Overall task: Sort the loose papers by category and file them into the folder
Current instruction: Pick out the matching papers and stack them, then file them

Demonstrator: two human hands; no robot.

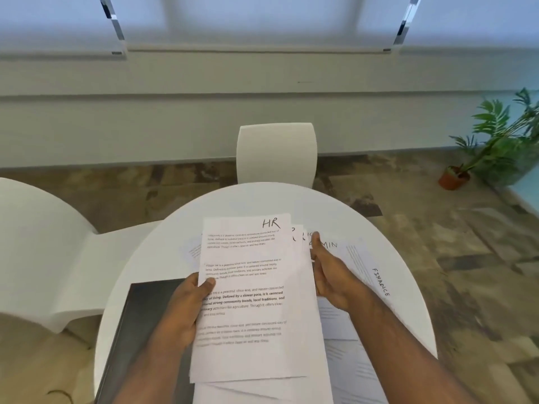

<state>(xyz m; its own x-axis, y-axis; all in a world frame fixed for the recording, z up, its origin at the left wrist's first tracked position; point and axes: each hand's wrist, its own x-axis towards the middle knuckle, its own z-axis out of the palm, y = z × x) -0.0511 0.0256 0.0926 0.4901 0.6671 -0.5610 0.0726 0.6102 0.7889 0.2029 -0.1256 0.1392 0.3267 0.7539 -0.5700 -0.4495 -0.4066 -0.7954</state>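
My left hand (186,304) grips a stack of printed sheets (250,304) by its left edge, thumb on top; the top sheet is marked "HR". My right hand (329,272) rests flat against the stack's right edge, fingers extended. Beneath and to the right lie more loose papers, one marked "ADMIN" (329,245) and one marked "FINANCE" (376,275). A dark folder (145,316) lies shut on the table at the left, partly under my left forearm.
The round white table (262,199) holds everything. A white chair (277,153) stands at the far side and another white chair (43,252) at the left. A potted plant (495,141) stands on the floor at the right.
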